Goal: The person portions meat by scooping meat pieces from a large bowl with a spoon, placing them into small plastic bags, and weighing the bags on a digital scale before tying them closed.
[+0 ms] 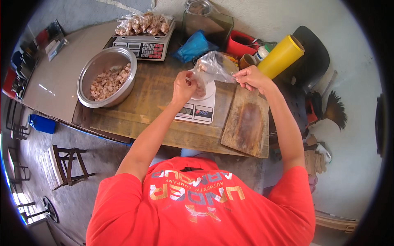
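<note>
A clear plastic bag (219, 65) with some pale diced pieces in it is stretched between my hands. My right hand (253, 79) pinches its right end. At the bag's left side, the fingers of my left hand (184, 88) curl against the plastic and seem to grip it; their tips are partly hidden. Beneath the bag is a white kitchen scale (203, 113) with a round platform, its display lit. A large metal pot (80, 82) to the left holds a heap of diced meat (110, 82).
Filled bags (143, 24) lie on a larger price scale (150, 50) at the back. A worn wooden board (246, 123) lies right of the small scale. Behind are a blue plastic bag (195, 46), a red container (241, 43) and a yellow roll (277, 60). A wooden stool (66, 166) stands on the floor.
</note>
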Motion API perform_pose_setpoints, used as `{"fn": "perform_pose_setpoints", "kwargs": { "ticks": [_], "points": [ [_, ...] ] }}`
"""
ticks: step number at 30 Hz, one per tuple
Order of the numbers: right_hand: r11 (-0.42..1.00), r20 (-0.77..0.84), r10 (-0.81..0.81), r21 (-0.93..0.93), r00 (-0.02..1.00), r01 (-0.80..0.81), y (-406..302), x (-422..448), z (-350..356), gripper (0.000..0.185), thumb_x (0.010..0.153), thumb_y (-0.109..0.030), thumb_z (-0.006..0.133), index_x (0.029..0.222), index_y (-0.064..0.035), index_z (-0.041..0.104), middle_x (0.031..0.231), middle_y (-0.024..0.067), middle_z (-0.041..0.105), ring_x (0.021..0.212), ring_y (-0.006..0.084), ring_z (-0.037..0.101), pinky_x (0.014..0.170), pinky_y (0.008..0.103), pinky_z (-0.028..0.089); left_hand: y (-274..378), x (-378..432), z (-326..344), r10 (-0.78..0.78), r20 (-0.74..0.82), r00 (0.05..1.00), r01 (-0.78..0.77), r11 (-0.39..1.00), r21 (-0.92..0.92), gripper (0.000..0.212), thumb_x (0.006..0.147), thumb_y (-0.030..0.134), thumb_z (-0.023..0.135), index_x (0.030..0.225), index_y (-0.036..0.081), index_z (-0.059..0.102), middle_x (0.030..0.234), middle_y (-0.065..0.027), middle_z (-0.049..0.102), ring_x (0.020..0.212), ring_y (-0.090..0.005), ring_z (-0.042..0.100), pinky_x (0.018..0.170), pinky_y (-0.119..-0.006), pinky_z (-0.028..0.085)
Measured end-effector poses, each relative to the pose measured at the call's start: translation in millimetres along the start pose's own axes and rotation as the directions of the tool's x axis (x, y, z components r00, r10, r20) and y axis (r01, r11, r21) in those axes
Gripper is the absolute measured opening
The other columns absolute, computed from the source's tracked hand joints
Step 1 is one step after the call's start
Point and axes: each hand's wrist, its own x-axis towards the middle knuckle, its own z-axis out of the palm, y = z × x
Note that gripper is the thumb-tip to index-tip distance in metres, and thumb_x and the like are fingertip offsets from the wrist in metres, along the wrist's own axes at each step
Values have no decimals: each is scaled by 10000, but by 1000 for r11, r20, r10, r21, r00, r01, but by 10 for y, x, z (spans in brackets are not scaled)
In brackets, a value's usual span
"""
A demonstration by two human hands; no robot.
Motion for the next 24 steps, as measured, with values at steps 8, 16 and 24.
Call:
{"fn": "perform_pose_setpoints", "kwargs": {
  "ticks": [8,16,24],
  "points": [
    [999,-31,-46,-14,998,45,-220,-141,-194,200,786,-75,584,960,0,646,585,21,531,383,45,392,348,202,254,279,186,108,185,-17,983,-181,972,151,577,702,224,682,1217,62,478,1128,-140,445,1052,-308,443,881,-439,370],
    [997,-88,-65,-42,994,62,-387,-336,-263,153,795,-148,635,893,-33,663,574,-5,519,390,34,387,367,193,243,424,408,59,278,-125,952,-264,957,117,202,747,160,656,892,20,650,891,-127,588,844,-315,547,746,-376,421],
    [998,-137,-48,-57,989,40,-385,-377,-427,169,787,-202,665,865,-53,667,575,-33,505,405,27,388,381,197,241,105,334,75,189,-159,969,-172,978,119,156,745,145,659,851,31,679,861,-116,614,769,-280,584,707,-353,443]
  ]
}}
